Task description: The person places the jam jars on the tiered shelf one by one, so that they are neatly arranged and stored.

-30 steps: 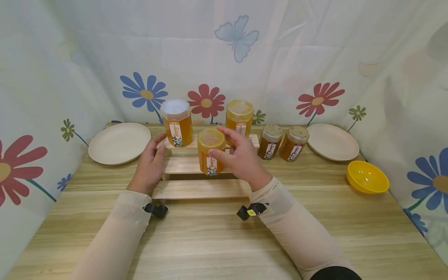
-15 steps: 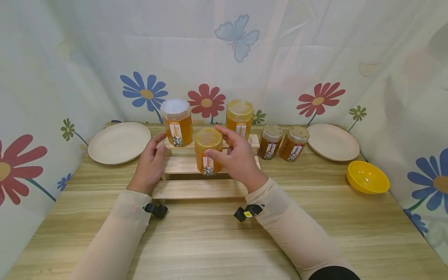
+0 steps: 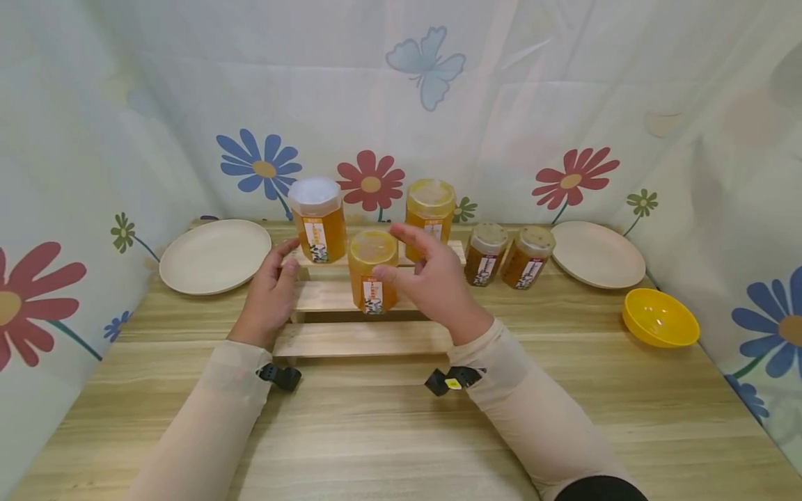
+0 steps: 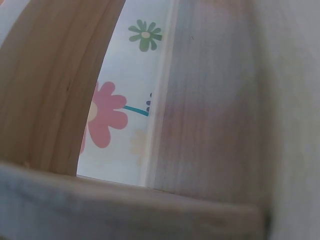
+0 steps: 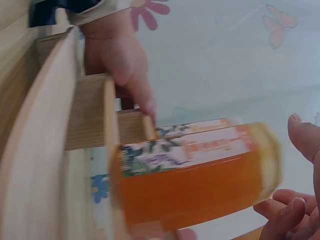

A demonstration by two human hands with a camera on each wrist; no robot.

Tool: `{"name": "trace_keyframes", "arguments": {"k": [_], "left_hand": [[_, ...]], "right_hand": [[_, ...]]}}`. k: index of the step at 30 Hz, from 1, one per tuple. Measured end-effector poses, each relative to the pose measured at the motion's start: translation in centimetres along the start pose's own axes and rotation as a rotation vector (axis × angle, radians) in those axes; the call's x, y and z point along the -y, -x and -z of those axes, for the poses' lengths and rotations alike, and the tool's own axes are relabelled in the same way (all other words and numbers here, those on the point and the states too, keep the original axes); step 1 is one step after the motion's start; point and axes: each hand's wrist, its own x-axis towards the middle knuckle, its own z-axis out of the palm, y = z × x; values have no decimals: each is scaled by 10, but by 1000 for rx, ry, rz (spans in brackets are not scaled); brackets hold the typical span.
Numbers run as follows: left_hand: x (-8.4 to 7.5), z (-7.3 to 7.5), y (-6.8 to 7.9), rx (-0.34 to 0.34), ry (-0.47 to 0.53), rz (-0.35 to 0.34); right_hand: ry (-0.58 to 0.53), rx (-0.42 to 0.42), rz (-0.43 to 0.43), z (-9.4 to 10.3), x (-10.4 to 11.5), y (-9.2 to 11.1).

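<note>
On the middle step of a three-step wooden rack (image 3: 360, 339) stands a honey jar (image 3: 374, 271) with a yellow lid. My right hand (image 3: 441, 282) is beside it, thumb and fingers spread. In the right wrist view the fingertips (image 5: 292, 207) lie apart from the lid end of the honey jar (image 5: 195, 185). My left hand (image 3: 266, 292) grips the left end of the rack near the top step. On that step are a white-lidded honey jar (image 3: 322, 233) at left and another yellow-lidded jar (image 3: 429, 216) at right. In the left wrist view only rack boards (image 4: 210, 115) and cloth show.
Two smaller, darker jars (image 3: 485, 257) stand on the table right of the rack. A pale plate (image 3: 214, 257) lies at left and another plate (image 3: 598, 254) at right. A yellow bowl (image 3: 660, 318) sits near the right edge. Flowered cloth (image 3: 501, 104) encloses the back and sides.
The middle-step honey jar shifted slightly left with my right hand at first. Since then my right hand has drawn back to the right and left the jar standing. My left hand has stayed put.
</note>
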Motion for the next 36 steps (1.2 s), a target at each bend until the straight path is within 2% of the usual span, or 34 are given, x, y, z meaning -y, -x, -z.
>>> {"name": "trace_keyframes", "arguments": {"k": [10, 14, 19, 24, 30, 36], "left_hand": [[1, 0, 0, -4, -5, -3], [1, 0, 0, 3, 1, 4], [1, 0, 1, 5, 3, 5], [1, 0, 1, 5, 2, 4], [2, 0, 1, 0, -4, -3], [3, 0, 0, 1, 6, -10]], "right_hand": [[-50, -139, 184, 47, 30, 17], [-77, -228, 209, 70, 31, 18], [-32, -323, 141, 97, 26, 15], [1, -370, 35, 114, 18, 9], [46, -385, -58, 126, 1, -3], [48, -361, -146, 132, -22, -13]]}}
